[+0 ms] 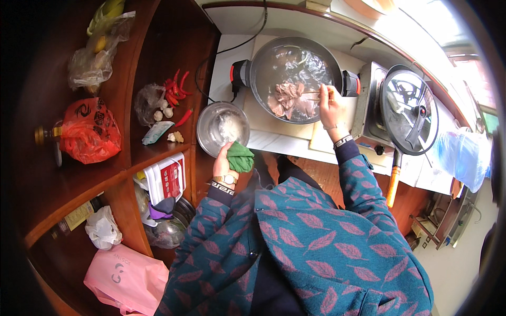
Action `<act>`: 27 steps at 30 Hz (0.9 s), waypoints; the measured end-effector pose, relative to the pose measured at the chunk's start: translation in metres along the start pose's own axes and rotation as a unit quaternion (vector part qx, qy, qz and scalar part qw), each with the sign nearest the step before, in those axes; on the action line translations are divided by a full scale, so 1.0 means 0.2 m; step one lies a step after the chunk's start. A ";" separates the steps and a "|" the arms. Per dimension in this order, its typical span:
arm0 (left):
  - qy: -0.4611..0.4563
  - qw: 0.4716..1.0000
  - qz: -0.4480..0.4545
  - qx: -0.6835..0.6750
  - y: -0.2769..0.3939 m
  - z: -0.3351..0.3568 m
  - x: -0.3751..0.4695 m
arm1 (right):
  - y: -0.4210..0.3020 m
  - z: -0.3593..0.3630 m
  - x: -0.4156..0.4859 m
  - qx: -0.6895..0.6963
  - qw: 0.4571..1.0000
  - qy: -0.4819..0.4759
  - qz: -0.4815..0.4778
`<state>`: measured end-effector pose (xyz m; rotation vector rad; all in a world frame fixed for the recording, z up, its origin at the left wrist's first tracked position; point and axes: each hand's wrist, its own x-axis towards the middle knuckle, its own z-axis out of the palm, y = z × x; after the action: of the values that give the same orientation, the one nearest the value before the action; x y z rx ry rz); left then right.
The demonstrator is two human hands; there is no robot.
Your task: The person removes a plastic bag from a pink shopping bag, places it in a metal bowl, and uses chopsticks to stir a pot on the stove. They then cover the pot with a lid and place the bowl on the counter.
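My right hand (331,110) grips a pair of chopsticks (312,93) over a round electric pan (257,103) full of liquid. The chopstick tips meet a clump of pale brown meat slices (287,98) at the near side of the pan. In my left hand (222,164) is a folded green cloth (240,157), held at the near rim of a metal bowl (205,134). Some pale matter (229,125) shows inside the bowl; what it is I cannot tell.
Right of the pan stands a gas stove (369,98) bearing a wok with a glass lid (401,98); its wooden handle (393,185) juts toward me. Left, a wooden shelf (152,156) holds red chilies (174,91), garlic (163,112) and bags. A black cord (237,48) runs behind the bowl.
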<state>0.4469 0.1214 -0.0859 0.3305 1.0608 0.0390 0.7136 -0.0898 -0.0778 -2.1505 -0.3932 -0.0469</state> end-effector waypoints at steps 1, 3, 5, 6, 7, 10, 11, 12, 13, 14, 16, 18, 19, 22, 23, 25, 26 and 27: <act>-0.014 1.000 -0.001 -0.007 0.00 0.01 0.00 | 0.02 0.03 0.02 0.029 0.999 0.020 0.037; -0.001 1.000 0.003 0.005 -0.01 0.02 -0.02 | 0.07 0.09 0.05 0.080 0.988 0.059 0.116; -0.001 1.000 0.016 -0.011 -0.02 0.03 -0.02 | 0.08 0.13 0.05 0.191 0.964 0.067 0.170; 0.006 1.000 0.024 -0.015 -0.02 0.03 -0.02 | 0.08 0.13 0.05 0.251 0.946 0.065 0.194; 0.004 1.000 0.023 -0.013 -0.02 0.03 -0.03 | 0.07 0.14 0.04 0.309 0.922 0.064 0.226; -0.006 1.000 0.017 -0.009 -0.02 0.01 -0.04 | 0.00 0.17 0.06 0.310 0.934 0.045 0.171; -0.014 1.000 0.015 -0.011 -0.02 0.00 -0.04 | -0.03 0.19 0.07 0.317 0.934 0.042 0.157; -0.007 1.000 0.018 -0.007 -0.02 -0.01 -0.03 | -0.06 0.21 0.08 0.329 0.931 0.047 0.150; -0.010 1.000 0.018 -0.015 -0.02 -0.01 -0.02 | -0.09 0.23 0.08 0.348 0.925 0.036 0.145; 0.001 1.000 0.022 -0.017 -0.03 -0.02 -0.01 | -0.12 0.26 0.08 0.344 0.929 0.026 0.135; 0.014 0.999 0.025 -0.020 -0.04 -0.03 0.00 | -0.17 0.31 0.07 0.336 0.933 -0.011 0.129; 0.034 0.999 0.022 -0.016 -0.04 -0.03 0.01 | -0.20 0.34 0.05 0.325 0.935 -0.056 0.135; 0.006 1.000 0.018 -0.021 -0.04 -0.03 0.02 | -0.21 0.35 0.03 0.287 0.944 -0.078 0.146; -0.005 0.999 0.021 -0.027 -0.03 -0.04 0.01 | -0.21 0.36 -0.03 0.323 0.930 -0.095 0.148; 0.001 0.999 0.031 -0.031 -0.03 -0.04 0.01 | -0.20 0.36 -0.05 0.325 0.931 -0.087 0.140; 0.000 0.999 0.034 -0.037 -0.03 -0.04 0.00 | -0.17 0.34 -0.09 0.336 0.930 -0.062 0.138; -0.007 0.999 0.026 -0.039 -0.02 -0.05 0.00 | -0.15 0.33 -0.12 0.313 0.934 -0.073 0.155; 0.000 0.999 0.025 -0.034 -0.02 -0.05 0.00 | -0.14 0.32 -0.14 0.294 0.939 -0.081 0.163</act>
<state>0.4379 0.1203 -0.0916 0.2957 1.0482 0.1204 0.6725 -0.0299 -0.0982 -1.6007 -0.1136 0.3919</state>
